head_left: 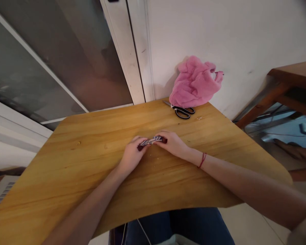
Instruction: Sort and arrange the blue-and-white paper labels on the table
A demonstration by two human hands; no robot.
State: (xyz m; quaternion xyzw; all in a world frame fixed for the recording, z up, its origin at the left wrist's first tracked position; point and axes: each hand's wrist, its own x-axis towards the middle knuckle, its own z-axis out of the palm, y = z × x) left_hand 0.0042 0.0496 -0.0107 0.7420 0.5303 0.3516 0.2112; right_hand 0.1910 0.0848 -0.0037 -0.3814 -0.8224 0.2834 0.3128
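Note:
Both hands hold a small, narrow strip-like item low over the middle of the wooden table. It has a pale face with dark blue markings and dark red ends; its exact kind is not clear. My left hand pinches the left end between thumb and fingers. At the right end, the thumb and fingers of my right hand are closed on it. A thin red string bracelet circles the right wrist. The fingers cover part of both ends.
Black-handled scissors lie at the table's back right, partly under a crumpled pink cloth against the wall. The wooden table has a few tiny scraps on it. Dark wooden furniture stands to the right, a sliding glass door behind.

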